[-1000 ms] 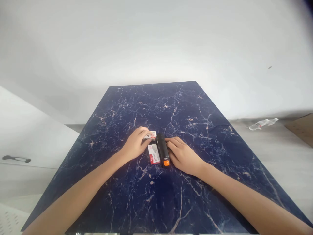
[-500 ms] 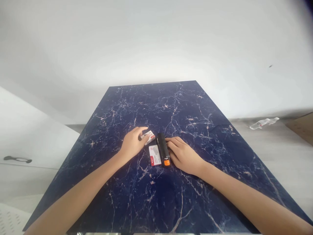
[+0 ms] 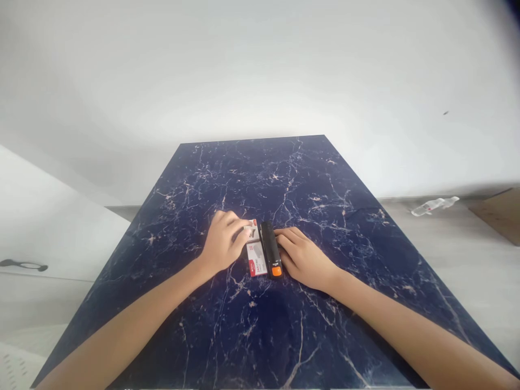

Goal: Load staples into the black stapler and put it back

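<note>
The stapler (image 3: 270, 246) lay lengthwise between the two hands, just at the fingers of the right hand (image 3: 306, 260). These fingers were bent and close together against its side, and it seemed that they served as a stop, so that the stapler would not slide; whether they also clamped it could not be told, because the palm was hidden. At the thumb of the left hand (image 3: 221, 241) was the small box (image 3: 254, 234), with thumb and forefinger upon it, perhaps in order to keep it square beside the stapler. If this hand gripped the box or only touched it was not clear. The pack (image 3: 255, 259) lay flat, nearer to the person than the left thumb, probably placed so that its edge followed the stapler. The left hand was arched, its thumb pointing inward; the right hand rested low on the table (image 3: 268, 173), back upward.
</note>
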`<state>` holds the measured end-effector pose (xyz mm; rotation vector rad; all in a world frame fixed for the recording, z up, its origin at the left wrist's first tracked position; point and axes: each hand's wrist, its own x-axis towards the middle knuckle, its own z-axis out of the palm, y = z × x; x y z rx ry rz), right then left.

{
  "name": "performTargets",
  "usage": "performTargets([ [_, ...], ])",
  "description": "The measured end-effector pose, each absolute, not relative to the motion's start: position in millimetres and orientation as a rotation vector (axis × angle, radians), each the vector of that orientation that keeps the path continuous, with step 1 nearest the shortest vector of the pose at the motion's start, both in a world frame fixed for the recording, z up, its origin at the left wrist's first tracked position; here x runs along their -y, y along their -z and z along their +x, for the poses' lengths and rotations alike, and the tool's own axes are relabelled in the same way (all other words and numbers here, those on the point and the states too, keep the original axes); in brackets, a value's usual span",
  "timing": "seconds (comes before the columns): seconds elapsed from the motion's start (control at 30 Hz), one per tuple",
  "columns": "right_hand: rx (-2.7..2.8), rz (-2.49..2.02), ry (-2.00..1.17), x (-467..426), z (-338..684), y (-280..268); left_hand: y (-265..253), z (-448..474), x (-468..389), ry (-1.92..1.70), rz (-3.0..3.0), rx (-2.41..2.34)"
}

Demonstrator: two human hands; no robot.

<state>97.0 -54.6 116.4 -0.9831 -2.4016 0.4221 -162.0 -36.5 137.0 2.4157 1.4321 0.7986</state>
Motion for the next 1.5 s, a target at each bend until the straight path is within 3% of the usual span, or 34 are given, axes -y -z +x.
performTargets([
  [0.2, 2.43, -0.984, -0.417, 56, 99, -117, -143, -176, 32, -0.38, 2.396, -1.028],
  [0.43, 2.43, -0.992, -0.426, 55, 100, -116, -146, -172, 40, -0.23, 2.351, -1.05],
  [1.13, 2.317, -1.054, -0.426, 57, 100, -115, -130, -160, 34, -0.288, 2.437, -1.102],
  [1.33, 1.648, -1.511, -0.747, 37, 120, -118, -125, -100, -10, -0.32, 2.467, -1.043],
  [1.5, 1.394, -1.771, -0.47, -9, 175, -121, -117, 2, -80, -0.397, 2.515, -0.898],
])
